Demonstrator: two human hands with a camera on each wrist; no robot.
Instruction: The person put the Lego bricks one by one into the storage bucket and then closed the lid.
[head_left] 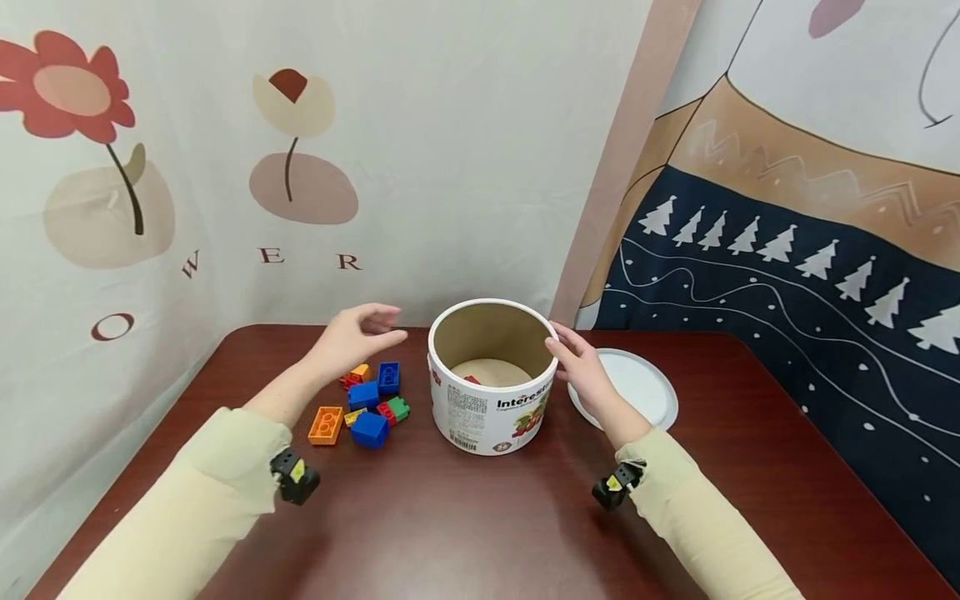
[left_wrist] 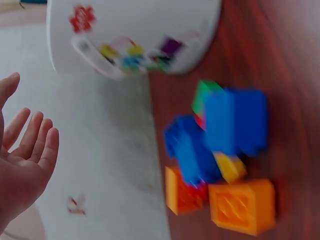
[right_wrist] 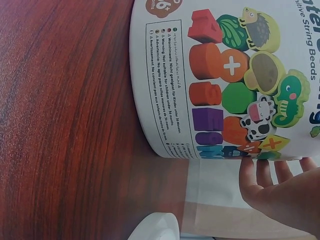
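Note:
A round white printed bucket stands upright and lidless on the table; something small and red shows inside it. My right hand grips the bucket's right side at the rim, thumb on the rim and fingers against the outer wall; the right wrist view shows the fingers along that wall. To the bucket's left, my left hand is raised above toy building blocks, thumb apart from the fingers, holding nothing. Below it lie blue blocks, an orange block and a green block.
A round white lid lies flat on the table right of the bucket, partly behind my right forearm. The dark red-brown table ends at the back against a printed cloth. A navy cloth with trees hangs at the right.

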